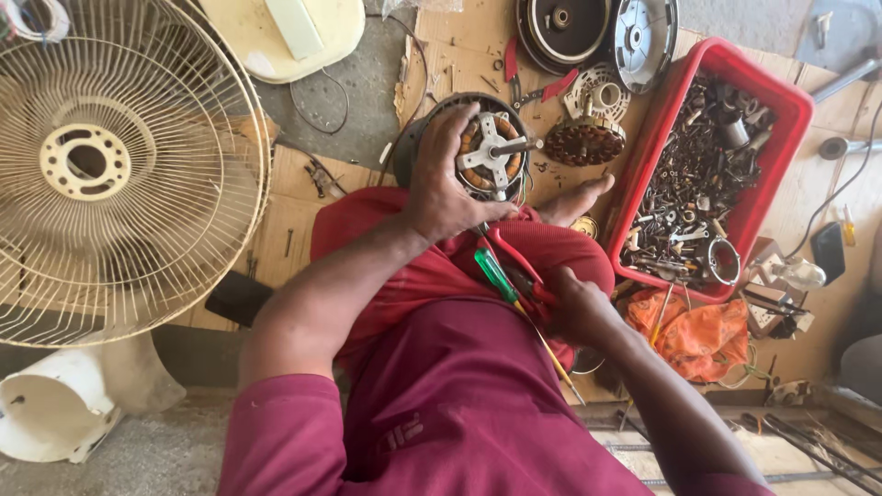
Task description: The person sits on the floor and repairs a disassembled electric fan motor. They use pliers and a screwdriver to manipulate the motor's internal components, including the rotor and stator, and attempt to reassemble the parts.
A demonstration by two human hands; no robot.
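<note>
The fan motor [487, 152] sat on the person's knee, propped on the red cloth [514, 248] of the lap, just near of the cardboard-covered floor [294, 202]. It looked heavy for its bulk — a round dark casing packed with copper windings, a pale metal cross-bracket over the face and a short steel shaft jutting to the right. Such a body should be stiff and not easily hurt, though the thin wires trailing from its near edge seemed fragile; the rim of the casing appeared the safest place to grip, away from the windings and the shaft. The left hand [446, 179] was clasped over the left side of the motor, fingers curled across the top of its rim, steadying it. The right hand [574, 308] was clenched around red-handled pliers [514, 262] low in the lap, with a green-handled screwdriver [501, 280] lying across just beside it — whether the fingers also pinched that, I could not tell. To the right stood a red tray [790, 110] full of screws and small metal parts; at far left leaned a cream fan guard [184, 230], and a second rotor [585, 140] lay beyond the motor.
</note>
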